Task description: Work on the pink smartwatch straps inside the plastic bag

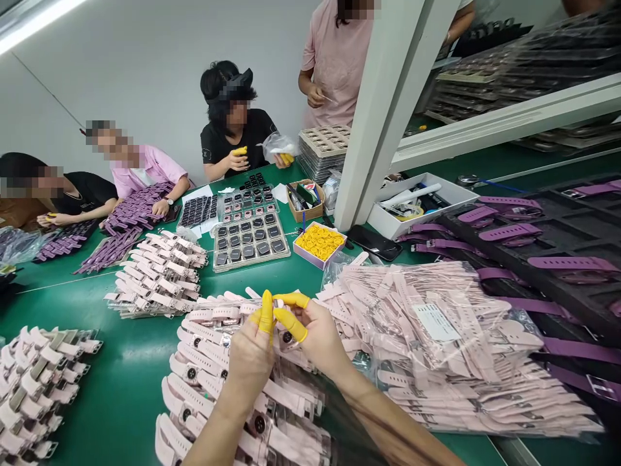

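Note:
My left hand (252, 353) and my right hand (317, 330) meet above a tray of pink watches (194, 372) in the lower middle. Yellow covers sit on several fingertips. Both hands pinch a small pale strap end with a metal part (278, 303) between their fingertips; a watch body shows just beneath the right fingers. To the right lies a clear bag of pink straps (388, 304) with a white label (438, 322).
Stacks of pink watches (158, 275) stand left. Ahead are a tray of dark watch faces (250, 241), a box of yellow finger covers (320, 243) and a phone (374, 242). A white post (373, 123) rises behind; purple straps (572, 262) lie right. Co-workers sit opposite.

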`<act>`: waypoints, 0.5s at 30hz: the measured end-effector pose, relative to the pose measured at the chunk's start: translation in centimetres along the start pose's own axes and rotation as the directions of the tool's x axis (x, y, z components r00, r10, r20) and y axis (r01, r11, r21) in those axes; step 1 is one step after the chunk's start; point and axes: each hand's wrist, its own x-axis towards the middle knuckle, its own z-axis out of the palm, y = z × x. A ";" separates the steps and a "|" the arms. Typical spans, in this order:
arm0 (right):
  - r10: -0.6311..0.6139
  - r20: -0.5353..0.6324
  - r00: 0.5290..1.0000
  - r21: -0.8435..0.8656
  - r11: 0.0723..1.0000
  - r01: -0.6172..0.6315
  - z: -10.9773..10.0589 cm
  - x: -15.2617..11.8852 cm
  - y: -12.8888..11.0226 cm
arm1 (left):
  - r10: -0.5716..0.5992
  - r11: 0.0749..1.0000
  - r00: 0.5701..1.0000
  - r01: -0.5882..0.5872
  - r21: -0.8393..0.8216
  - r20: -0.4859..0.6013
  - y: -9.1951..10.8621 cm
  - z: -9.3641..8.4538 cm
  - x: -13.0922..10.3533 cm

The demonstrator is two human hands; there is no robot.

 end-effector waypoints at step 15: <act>-0.086 0.091 0.992 -0.354 0.928 0.113 -0.5 -0.1 -0.2 | -0.125 0.992 0.992 0.126 -0.032 0.032 -0.6 0.2 -0.6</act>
